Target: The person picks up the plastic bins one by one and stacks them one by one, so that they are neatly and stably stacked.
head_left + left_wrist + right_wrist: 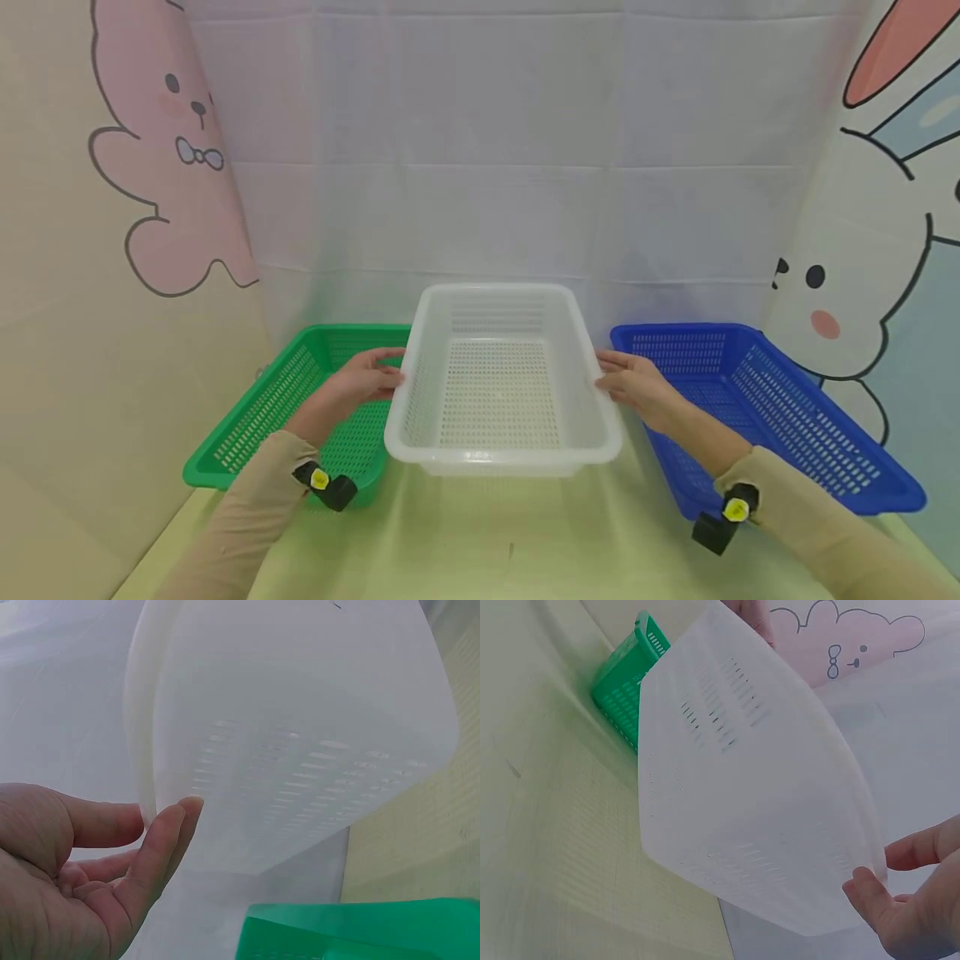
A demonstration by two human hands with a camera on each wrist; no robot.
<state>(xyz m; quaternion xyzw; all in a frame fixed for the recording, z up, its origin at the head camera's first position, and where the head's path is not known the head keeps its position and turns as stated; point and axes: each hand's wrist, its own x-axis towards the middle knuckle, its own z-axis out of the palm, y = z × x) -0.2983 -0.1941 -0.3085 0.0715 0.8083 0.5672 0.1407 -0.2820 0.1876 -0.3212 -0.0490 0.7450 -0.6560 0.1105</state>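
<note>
A white perforated plastic basket (502, 467) is held up above the table between both hands, its inside facing the head camera. My left hand (365, 379) pinches its left rim, and in the left wrist view the thumb lies on one side of the rim with fingers (161, 840) on the other. On the opposite side my right hand (637, 387) pinches the right rim, thumb and fingers on either side of its edge in the right wrist view. Nothing lies inside the white basket. Its perforated underside and walls show from below in both wrist views.
To the left stands a green basket (247, 421), partly behind the left arm. A blue basket (810, 425) stands on the right, partly behind the right arm. Both rest on a pale yellow-green table (480, 542). White cloth (480, 167) hangs behind, with cartoon-printed sheets at the sides.
</note>
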